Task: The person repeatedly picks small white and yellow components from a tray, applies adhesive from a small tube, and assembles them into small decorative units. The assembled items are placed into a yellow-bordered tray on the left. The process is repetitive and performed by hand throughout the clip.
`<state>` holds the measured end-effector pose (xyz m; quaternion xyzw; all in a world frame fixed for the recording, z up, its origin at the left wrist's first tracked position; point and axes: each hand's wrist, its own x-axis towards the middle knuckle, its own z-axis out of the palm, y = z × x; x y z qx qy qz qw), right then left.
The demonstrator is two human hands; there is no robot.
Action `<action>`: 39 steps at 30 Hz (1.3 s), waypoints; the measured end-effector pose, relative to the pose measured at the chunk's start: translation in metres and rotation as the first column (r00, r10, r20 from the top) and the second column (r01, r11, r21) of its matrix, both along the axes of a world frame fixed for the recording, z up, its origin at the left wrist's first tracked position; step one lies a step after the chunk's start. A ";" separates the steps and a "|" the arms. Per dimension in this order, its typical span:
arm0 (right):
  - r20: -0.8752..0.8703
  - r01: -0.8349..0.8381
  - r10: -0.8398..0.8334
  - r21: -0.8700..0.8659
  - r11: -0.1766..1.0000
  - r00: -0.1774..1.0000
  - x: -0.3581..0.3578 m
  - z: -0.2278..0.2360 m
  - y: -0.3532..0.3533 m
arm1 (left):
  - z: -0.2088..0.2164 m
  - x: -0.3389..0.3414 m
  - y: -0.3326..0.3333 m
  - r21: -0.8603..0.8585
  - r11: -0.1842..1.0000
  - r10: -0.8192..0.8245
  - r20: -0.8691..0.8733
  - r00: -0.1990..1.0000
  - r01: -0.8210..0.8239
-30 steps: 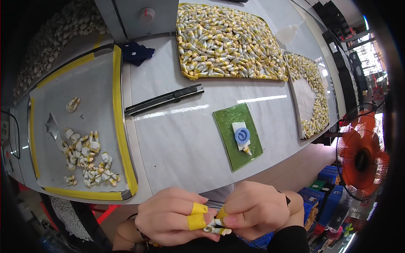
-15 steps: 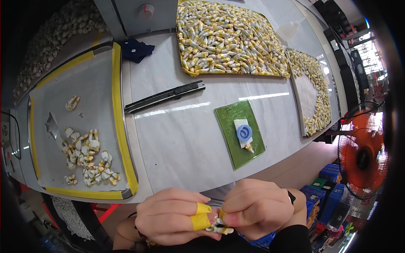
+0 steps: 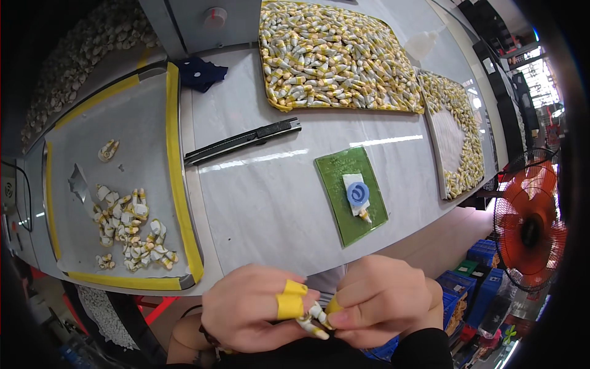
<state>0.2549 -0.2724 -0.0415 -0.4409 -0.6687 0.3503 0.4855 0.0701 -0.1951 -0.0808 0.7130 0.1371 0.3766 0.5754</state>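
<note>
Close to my lap, beyond the table's near edge, both hands meet over small white-and-yellow painted pieces (image 3: 313, 325) shaped like tiny figure parts. My left hand (image 3: 249, 310), with yellow tape round two fingers, is closed on them between thumb and fingers. At their right end, my right hand (image 3: 381, 304) pinches one piece with thumb and forefinger; yellow tape shows on a finger there too. Its gripped end is mostly hidden. On the table ahead, a green mat (image 3: 345, 224) carries a white block with a blue ring-shaped part (image 3: 357, 194) and a small painted piece (image 3: 365, 215) at its near end.
At left, a yellow-taped tray (image 3: 179, 203) bears a heap of similar pieces (image 3: 132, 224). A black box cutter (image 3: 246, 141) lies mid-table. Two piece-filled trays stand at the back (image 3: 335, 58) and right (image 3: 447, 138). An orange fan (image 3: 530, 224) and blue crates (image 3: 458, 286) are beyond.
The held pieces have turned and now show more between my hands. My right hand has risen slightly and shifted right; the left fingers have moved a little. Items on the table stay in place.
</note>
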 end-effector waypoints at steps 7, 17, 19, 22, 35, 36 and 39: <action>-0.207 -0.144 0.110 -0.155 0.977 0.972 0.011 0.000 0.014 | -0.001 -0.001 -0.007 -0.726 0.597 -0.156 0.311 0.937 0.341; -0.133 -0.223 0.194 -0.252 0.942 0.972 0.008 0.004 0.016 | 0.000 0.000 -0.009 -0.730 0.596 -0.205 0.265 0.942 0.335; -0.084 -0.234 0.220 -0.228 0.945 0.972 0.010 0.003 0.018 | 0.002 0.001 -0.009 -0.722 0.616 -0.198 0.246 0.949 0.316; -0.070 -0.203 0.192 -0.233 0.951 0.979 0.008 0.001 0.015 | 0.005 -0.003 -0.007 -0.709 0.647 -0.222 0.177 0.959 0.281; 0.082 0.236 -0.233 -0.040 0.971 0.969 0.018 0.002 -0.012 | 0.099 -0.080 0.122 0.605 0.788 0.450 -0.691 0.566 0.114; 0.096 0.233 -0.228 -0.036 0.972 0.969 0.018 0.002 -0.012 | 0.096 -0.079 0.142 0.657 0.751 0.510 -0.642 0.573 0.066; 0.156 0.177 -0.169 -0.036 0.984 0.973 0.017 0.007 -0.013 | 0.077 -0.066 0.218 0.557 0.825 0.493 -0.624 0.607 -0.096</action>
